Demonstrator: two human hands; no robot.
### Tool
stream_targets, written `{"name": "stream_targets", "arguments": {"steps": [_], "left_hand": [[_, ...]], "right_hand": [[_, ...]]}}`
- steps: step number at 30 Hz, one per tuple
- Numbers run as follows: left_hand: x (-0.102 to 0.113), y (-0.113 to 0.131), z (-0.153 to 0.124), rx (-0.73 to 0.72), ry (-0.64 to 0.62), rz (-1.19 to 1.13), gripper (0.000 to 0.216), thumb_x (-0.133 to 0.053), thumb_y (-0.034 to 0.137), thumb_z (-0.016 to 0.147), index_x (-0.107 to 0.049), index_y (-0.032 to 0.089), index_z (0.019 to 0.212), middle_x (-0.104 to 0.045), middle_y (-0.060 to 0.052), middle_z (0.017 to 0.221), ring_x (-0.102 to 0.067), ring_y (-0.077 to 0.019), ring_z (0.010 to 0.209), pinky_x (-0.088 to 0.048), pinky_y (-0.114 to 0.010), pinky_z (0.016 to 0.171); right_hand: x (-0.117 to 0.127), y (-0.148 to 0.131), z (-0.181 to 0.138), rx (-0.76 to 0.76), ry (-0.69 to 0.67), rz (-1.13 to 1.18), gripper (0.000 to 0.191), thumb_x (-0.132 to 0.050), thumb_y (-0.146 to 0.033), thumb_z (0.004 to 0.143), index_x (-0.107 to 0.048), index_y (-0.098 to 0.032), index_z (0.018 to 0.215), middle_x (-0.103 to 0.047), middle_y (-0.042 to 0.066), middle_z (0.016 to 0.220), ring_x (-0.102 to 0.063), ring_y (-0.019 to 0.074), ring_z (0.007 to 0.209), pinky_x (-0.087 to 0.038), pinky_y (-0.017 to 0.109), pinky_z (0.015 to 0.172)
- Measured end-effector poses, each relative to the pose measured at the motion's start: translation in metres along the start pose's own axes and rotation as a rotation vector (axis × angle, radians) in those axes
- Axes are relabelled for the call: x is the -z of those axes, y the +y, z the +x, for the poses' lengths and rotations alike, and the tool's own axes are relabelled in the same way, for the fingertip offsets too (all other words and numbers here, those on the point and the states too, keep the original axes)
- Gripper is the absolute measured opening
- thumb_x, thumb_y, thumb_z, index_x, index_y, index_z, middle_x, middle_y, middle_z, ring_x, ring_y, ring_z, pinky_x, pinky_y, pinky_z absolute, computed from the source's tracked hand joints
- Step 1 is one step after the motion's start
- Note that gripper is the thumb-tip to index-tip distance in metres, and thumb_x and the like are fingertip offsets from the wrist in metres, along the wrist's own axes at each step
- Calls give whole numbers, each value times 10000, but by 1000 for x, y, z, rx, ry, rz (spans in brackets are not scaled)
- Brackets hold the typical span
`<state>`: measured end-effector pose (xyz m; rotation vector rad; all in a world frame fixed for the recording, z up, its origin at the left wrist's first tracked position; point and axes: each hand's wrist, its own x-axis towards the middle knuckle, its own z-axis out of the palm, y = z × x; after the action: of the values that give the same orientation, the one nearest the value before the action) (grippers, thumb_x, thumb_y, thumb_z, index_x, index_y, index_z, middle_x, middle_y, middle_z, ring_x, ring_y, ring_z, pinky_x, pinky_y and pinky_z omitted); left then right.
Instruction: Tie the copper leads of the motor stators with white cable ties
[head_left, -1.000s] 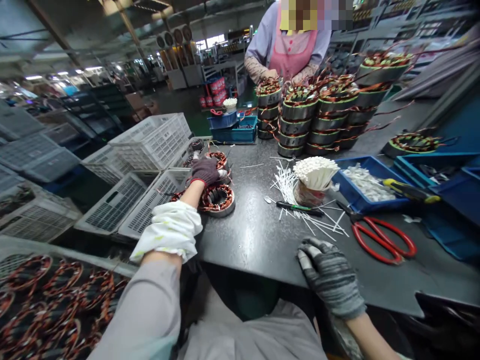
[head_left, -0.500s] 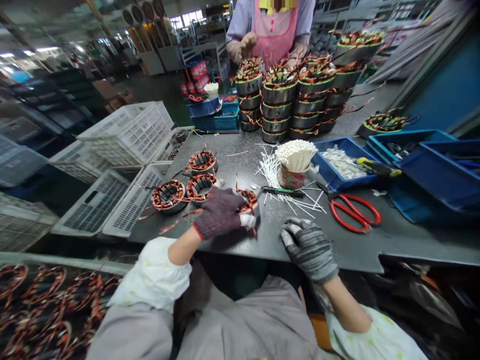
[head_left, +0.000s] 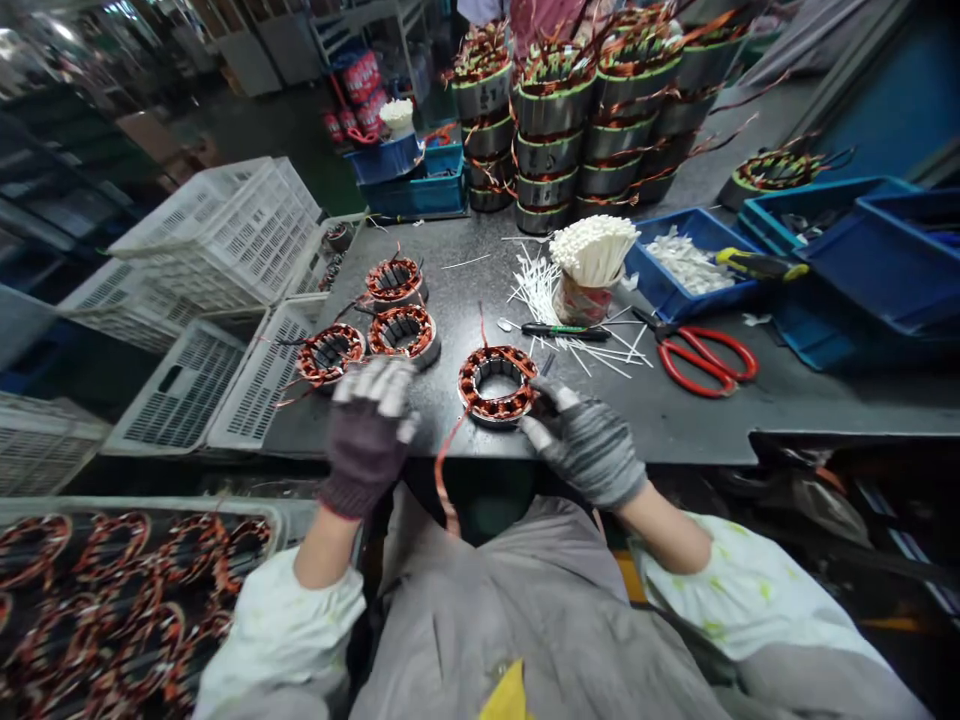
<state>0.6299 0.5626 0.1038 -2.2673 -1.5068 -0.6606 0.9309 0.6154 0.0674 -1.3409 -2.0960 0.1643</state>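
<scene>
Stator (head_left: 497,385) lies flat on the table (head_left: 675,420). The right hand (head_left: 581,450) pinches its right rim. The left hand (head_left: 371,430) hovers just left of it, fingers spread, empty.

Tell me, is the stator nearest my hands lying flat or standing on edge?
Lying flat: the stator rests on the table with its open bore facing up, and the right hand is at its rim.

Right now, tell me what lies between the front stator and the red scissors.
Loose white ties scattered on the dark table, as the head view shows.
</scene>
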Motion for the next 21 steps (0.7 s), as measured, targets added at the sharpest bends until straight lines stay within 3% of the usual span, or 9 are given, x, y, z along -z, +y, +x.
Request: {"name": "stream_targets", "arguments": {"steps": [2, 4, 6, 10, 12, 14, 17, 19, 21], "left_hand": [[-25, 7, 17, -174, -100, -78, 475, -576, 308, 998, -573, 216, 1464, -662, -119, 1452, -510, -285, 1467, -309, -542, 1275], [-40, 21, 35, -238, -187, -234, 411, -508, 305, 1032, -623, 233, 1420, -713, -93, 1381, -594, -255, 1385, -384, -493, 1237], [-45, 33, 53, -75, -203, -383, 406, -432, 338, 1060, -672, 215, 1363, -762, -96, 1279, -687, -241, 1240, -491, -441, 1134], [-50, 31, 82, 483, -83, -784, 489, -434, 512, 1039, -759, 166, 1153, -805, -106, 1071, -750, -232, 988, -589, -371, 926], [-53, 27, 83, 672, 9, -1062, 536, -475, 600, 1001, -757, 156, 1108, -799, -116, 1078, -754, -217, 902, -614, -359, 840], [-51, 29, 68, 758, 88, -1204, 531, -496, 619, 991, -732, 172, 1154, -788, -115, 1136, -753, -197, 828, -625, -353, 752], [-36, 44, 32, 579, 30, -1053, 303, -621, 481, 986, -733, 218, 1086, -805, -51, 998, -739, -168, 742, -613, -320, 686], [-25, 58, 16, 223, -76, -869, 130, -682, 344, 972, -741, 241, 1026, -804, -13, 917, -751, -168, 811, -617, -325, 779], [-20, 67, 14, -143, -102, -684, 162, -656, 227, 983, -734, 271, 1117, -810, -12, 1044, -748, -183, 1047, -578, -384, 1006]], "right_hand": [[4, -6, 10, 33, -101, -131, 440, -543, -295, 976, -671, -151, 1372, -771, 126, 901, -688, 264, 784, -503, 364, 733], [7, 1, 20, 90, -170, -214, 423, -521, -256, 975, -695, -166, 1350, -761, 143, 910, -671, 277, 803, -480, 380, 752], [7, 17, 28, 132, -193, -238, 382, -508, -270, 988, -735, -183, 1283, -765, 156, 995, -667, 284, 856, -475, 386, 774], [-6, 52, 30, 84, -161, -264, 348, -497, -248, 990, -772, -200, 1200, -776, 139, 1109, -676, 267, 899, -480, 362, 763], [-12, 64, 25, 57, -166, -231, 358, -499, -223, 986, -768, -213, 1221, -784, 124, 1074, -680, 254, 878, -485, 352, 749], [-10, 68, 20, 83, -147, -181, 340, -512, -250, 992, -778, -215, 1200, -785, 118, 1048, -683, 257, 891, -498, 362, 774], [11, 56, 23, 223, -84, -98, 328, -541, -342, 1002, -778, -213, 1189, -768, 116, 1163, -678, 275, 1025, -492, 410, 923], [25, 37, 36, 348, -143, -62, 373, -548, -388, 1009, -741, -211, 1275, -736, 117, 1272, -659, 284, 1108, -461, 432, 987], [33, 18, 57, 452, -316, -70, 418, -582, -432, 998, -715, -207, 1325, -748, 120, 1222, -662, 281, 1050, -457, 416, 934]]}}
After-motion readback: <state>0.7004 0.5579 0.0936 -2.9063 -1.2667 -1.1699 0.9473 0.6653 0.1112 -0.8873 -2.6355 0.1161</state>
